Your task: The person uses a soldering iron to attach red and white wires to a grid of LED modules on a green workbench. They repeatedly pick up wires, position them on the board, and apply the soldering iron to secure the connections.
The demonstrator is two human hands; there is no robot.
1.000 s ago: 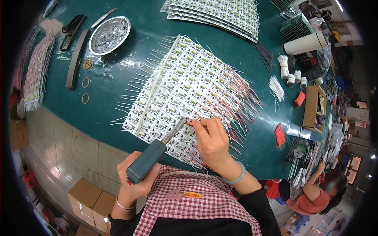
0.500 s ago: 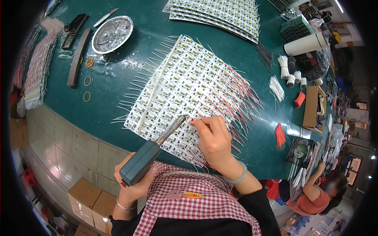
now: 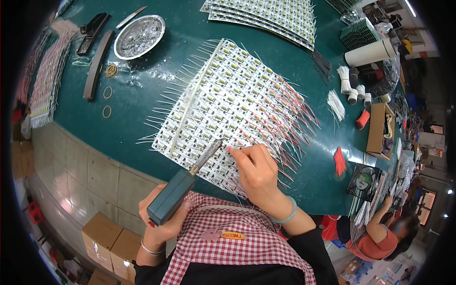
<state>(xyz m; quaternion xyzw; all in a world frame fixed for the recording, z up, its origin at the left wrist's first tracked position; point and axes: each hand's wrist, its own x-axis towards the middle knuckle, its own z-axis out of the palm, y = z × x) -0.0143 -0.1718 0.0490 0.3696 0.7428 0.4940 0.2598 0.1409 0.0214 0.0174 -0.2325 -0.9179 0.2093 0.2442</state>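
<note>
While left hand (image 3: 165, 229) grips soldering iron (image 3: 173, 193), right hand (image 3: 260, 174) pinches likely wire (image 3: 230, 148); tabletop (image 3: 130, 110) open past panel (image 3: 214, 105) edge.

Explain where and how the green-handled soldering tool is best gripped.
Likely by its blocky green handle, from the person's side, as the left hand does: that thick end lies nearest the body, while the metal shaft points away, over the circuit boards.

The left hand (image 3: 175, 220) is curled in a firm grip. Ahead and to its right, the right hand (image 3: 260, 172) is bent, fingertips (image 3: 231, 150) drawn together in a pinch.
</note>
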